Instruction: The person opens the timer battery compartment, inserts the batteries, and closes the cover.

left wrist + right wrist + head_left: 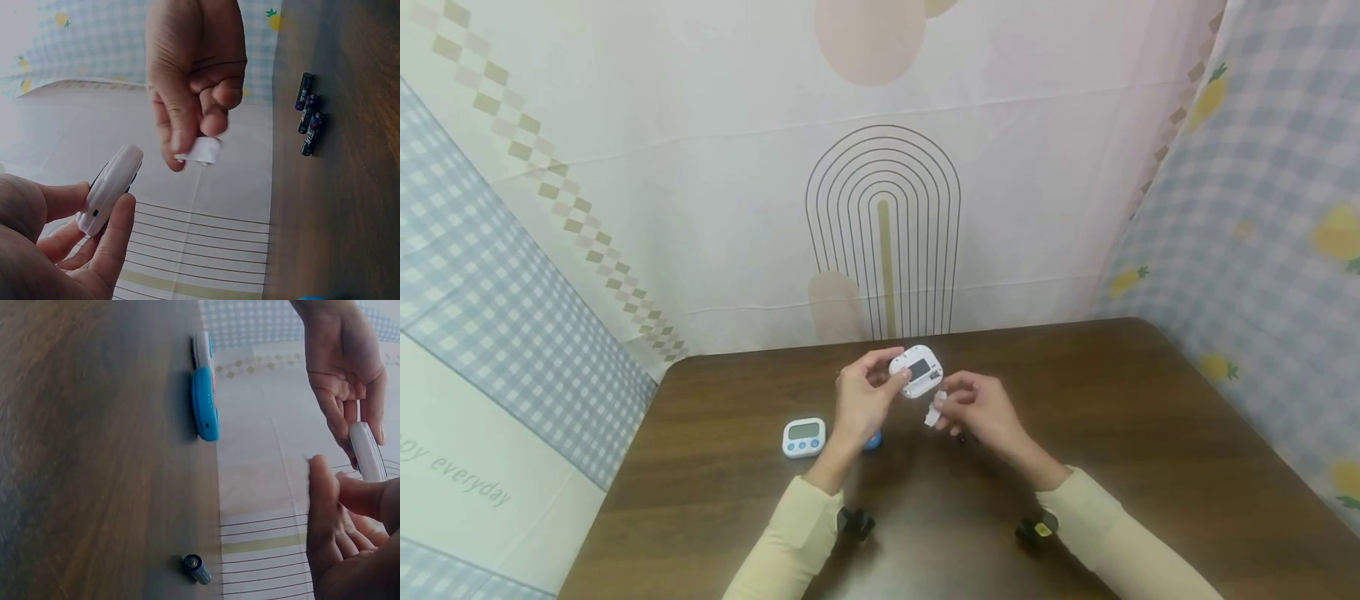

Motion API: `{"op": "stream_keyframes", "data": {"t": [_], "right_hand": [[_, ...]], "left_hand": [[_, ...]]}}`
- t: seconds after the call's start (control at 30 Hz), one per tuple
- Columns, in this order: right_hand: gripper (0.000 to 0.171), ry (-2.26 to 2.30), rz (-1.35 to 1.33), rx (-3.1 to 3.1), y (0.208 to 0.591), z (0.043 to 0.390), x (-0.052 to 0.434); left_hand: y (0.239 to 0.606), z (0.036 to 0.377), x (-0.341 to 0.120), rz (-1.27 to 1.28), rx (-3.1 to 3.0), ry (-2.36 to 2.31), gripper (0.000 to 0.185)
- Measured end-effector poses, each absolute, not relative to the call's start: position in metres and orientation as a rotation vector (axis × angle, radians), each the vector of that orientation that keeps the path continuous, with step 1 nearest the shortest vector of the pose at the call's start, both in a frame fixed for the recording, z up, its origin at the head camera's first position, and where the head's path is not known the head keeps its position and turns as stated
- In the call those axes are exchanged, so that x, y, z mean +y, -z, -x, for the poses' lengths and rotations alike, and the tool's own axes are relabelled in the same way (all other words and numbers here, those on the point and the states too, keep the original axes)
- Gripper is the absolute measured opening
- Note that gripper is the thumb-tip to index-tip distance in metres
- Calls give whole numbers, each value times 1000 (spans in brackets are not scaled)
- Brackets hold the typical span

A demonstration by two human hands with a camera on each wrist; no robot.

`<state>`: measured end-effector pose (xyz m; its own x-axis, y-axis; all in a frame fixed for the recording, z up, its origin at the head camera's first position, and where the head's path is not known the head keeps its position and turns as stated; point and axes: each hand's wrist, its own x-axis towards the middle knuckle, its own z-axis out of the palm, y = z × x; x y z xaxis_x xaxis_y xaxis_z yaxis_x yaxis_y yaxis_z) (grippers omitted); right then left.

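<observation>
Sleeves framed the work | left hand (863,398) gripped white timer (917,371) above counter (1150,433), back open | right hand (981,408) pinched its cover (935,412) | batteries (308,112) lay unloaded on counter; fitting and closing remained.

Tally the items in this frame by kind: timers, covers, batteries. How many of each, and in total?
Timers: 3, a white one in the left hand, a white one on the table, a blue one beside it.
Cover: 1, small white piece pinched by the right hand.
Batteries: 3, lying together on the table.
Total: 7.
</observation>
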<state>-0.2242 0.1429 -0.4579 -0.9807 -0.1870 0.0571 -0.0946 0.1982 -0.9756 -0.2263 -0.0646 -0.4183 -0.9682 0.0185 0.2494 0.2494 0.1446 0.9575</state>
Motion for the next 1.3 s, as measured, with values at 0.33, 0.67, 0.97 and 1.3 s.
{"op": "stream_keyframes", "data": {"t": [0.33,0.67,0.97,1.3], "right_hand": [[14,1689,411,2405,468,230,146],[17,1473,498,2456,471,231,139],[13,1313,547,2520,475,231,133],[16,931,616,2830,481,234,131]], "left_hand": [[418,226,-63,264,-2226,1931,31],[418,226,-63,269,-2232,1942,32],[418,228,-64,276,-2259,1937,32],[417,229,-61,309,-2271,1913,31]]}}
